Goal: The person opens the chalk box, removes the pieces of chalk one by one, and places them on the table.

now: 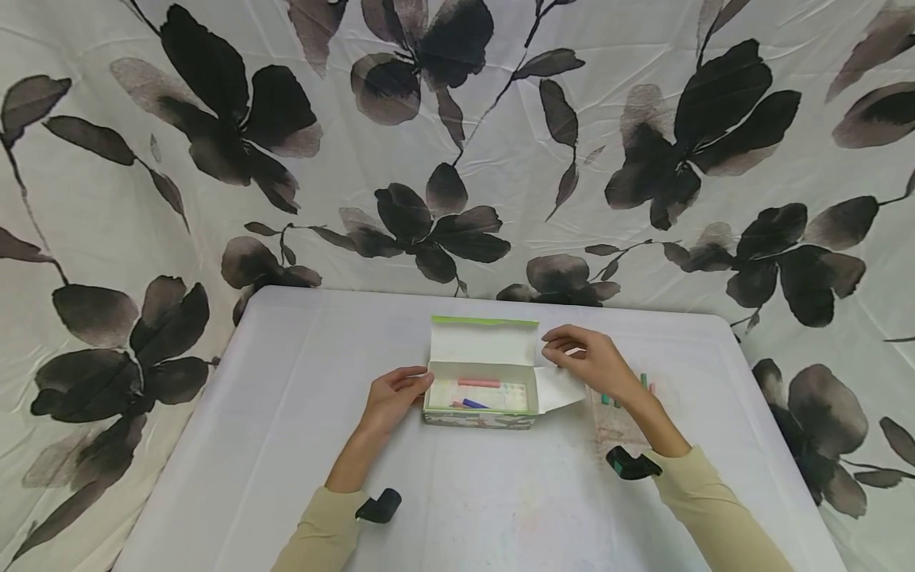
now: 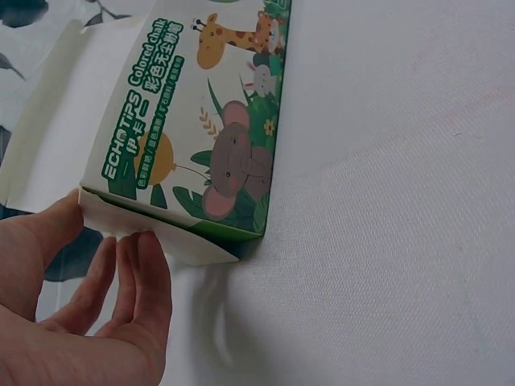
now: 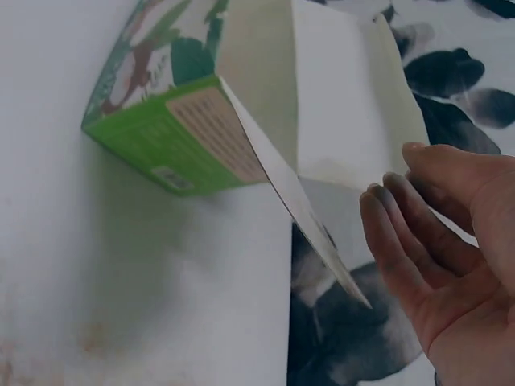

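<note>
An open cardboard box of colored chalk [image 1: 479, 422] stands on the table, printed with a giraffe and an elephant [image 2: 233, 153] in the left wrist view. Inside lie a pink chalk stick [image 1: 479, 383] and a blue one [image 1: 474, 403]. My left hand [image 1: 391, 397] is at the box's left end, thumb and fingers pinching its small end flap [image 2: 153, 229]. The lid [image 1: 484, 340] is raised at the back. Beside the lid's right edge is my right hand [image 1: 589, 361], fingers bent loosely with nothing between them. The right end flap [image 1: 559, 388] sticks out below that hand.
Green chalk sticks [image 1: 605, 399] and a pink one [image 1: 652, 388] lie on a stained, pinkish patch [image 1: 618, 429], partly hidden under my right forearm. A white cloth covers the table [image 1: 322, 334]. Behind it hangs a flower-print curtain [image 1: 529, 175].
</note>
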Action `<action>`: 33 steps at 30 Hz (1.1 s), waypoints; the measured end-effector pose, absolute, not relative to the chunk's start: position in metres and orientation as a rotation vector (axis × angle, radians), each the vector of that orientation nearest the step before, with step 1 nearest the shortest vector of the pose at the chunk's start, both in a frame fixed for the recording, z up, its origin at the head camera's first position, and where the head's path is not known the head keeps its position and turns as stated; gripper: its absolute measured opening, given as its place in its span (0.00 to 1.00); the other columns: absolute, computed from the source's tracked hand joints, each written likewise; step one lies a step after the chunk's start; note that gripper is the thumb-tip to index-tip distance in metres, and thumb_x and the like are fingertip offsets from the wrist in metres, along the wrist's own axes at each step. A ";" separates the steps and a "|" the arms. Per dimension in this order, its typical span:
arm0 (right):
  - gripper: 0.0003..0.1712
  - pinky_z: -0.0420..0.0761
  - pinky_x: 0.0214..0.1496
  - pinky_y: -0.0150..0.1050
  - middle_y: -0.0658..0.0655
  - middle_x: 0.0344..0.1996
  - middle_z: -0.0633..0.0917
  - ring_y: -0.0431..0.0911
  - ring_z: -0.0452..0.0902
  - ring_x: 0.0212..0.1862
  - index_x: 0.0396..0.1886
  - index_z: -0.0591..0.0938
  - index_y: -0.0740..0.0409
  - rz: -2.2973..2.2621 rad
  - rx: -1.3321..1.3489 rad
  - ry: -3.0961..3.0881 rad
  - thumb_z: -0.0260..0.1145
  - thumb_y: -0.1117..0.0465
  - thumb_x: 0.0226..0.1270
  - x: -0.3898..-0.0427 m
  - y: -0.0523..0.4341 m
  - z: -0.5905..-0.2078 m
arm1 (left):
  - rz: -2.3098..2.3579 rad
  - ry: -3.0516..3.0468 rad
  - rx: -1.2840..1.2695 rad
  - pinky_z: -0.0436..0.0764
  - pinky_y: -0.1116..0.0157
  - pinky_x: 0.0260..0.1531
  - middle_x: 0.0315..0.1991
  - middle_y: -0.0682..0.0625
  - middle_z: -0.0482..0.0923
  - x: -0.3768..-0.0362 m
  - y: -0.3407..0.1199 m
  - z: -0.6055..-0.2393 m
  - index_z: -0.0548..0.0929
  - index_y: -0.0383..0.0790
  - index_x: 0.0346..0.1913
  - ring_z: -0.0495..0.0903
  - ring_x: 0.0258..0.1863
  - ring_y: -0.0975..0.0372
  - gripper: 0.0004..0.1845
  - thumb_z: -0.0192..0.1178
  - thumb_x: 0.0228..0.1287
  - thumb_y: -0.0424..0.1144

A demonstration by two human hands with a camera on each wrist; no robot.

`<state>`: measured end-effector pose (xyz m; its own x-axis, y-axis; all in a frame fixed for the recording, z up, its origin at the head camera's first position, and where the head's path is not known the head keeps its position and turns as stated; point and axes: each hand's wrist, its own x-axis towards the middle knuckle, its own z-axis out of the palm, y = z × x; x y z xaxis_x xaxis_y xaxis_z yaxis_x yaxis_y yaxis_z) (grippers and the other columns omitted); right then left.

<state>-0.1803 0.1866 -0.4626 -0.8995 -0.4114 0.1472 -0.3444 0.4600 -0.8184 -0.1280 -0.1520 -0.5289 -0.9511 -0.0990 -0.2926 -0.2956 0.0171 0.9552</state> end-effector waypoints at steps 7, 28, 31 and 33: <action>0.13 0.86 0.46 0.39 0.57 0.42 0.89 0.51 0.85 0.45 0.52 0.85 0.64 -1.411 -0.781 2.538 0.71 0.64 0.71 -0.180 0.160 -0.473 | 2.077 2.134 -0.422 0.86 0.68 0.40 0.45 0.40 0.85 -0.128 -0.152 -0.529 0.82 0.27 0.58 0.86 0.43 0.52 0.19 0.68 0.69 0.34; 0.13 0.85 0.48 0.38 0.62 0.42 0.88 0.49 0.85 0.45 0.51 0.84 0.70 -1.167 -0.990 2.347 0.70 0.69 0.69 -0.178 0.106 -0.509 | 2.109 2.102 -0.425 0.84 0.71 0.38 0.43 0.42 0.85 -0.126 -0.151 -0.529 0.82 0.28 0.58 0.85 0.45 0.51 0.20 0.70 0.68 0.36; 0.12 0.85 0.48 0.37 0.62 0.43 0.88 0.49 0.85 0.45 0.50 0.84 0.69 -1.116 -1.007 2.343 0.70 0.70 0.69 -0.180 0.100 -0.513 | 2.110 2.100 -0.425 0.84 0.71 0.39 0.43 0.42 0.85 -0.126 -0.151 -0.529 0.82 0.28 0.59 0.85 0.45 0.51 0.20 0.70 0.68 0.36; 0.13 0.85 0.48 0.37 0.63 0.44 0.88 0.50 0.85 0.46 0.51 0.84 0.70 -1.081 -1.013 2.335 0.70 0.71 0.68 -0.181 0.097 -0.516 | 2.113 2.100 -0.423 0.84 0.70 0.39 0.43 0.42 0.85 -0.126 -0.151 -0.530 0.82 0.28 0.59 0.85 0.45 0.51 0.20 0.70 0.68 0.35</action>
